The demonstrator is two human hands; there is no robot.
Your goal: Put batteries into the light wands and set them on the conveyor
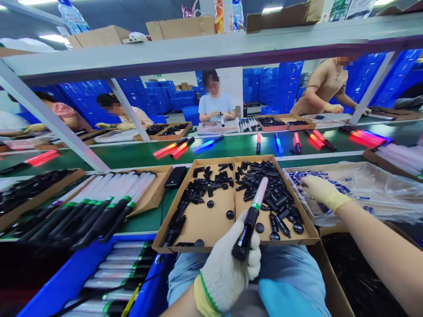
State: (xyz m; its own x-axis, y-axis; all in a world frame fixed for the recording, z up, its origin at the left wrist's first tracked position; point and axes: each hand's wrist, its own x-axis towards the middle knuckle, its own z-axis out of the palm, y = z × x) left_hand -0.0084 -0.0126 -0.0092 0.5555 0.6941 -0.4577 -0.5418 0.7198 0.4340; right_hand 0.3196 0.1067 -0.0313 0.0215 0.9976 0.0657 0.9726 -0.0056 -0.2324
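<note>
Lower centre, your left hand grips the probably light, stiff wand by its handle; your right hand's hold is unclear.

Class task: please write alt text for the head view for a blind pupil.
A gloved left hand holds a black-handled stick by a cardboard tray of small black parts; the gloved right hand is at a plastic-lined tray of small blue pieces. Beyond, glowing red and blue sticks lie on a green surface, with workers opposite.
</note>
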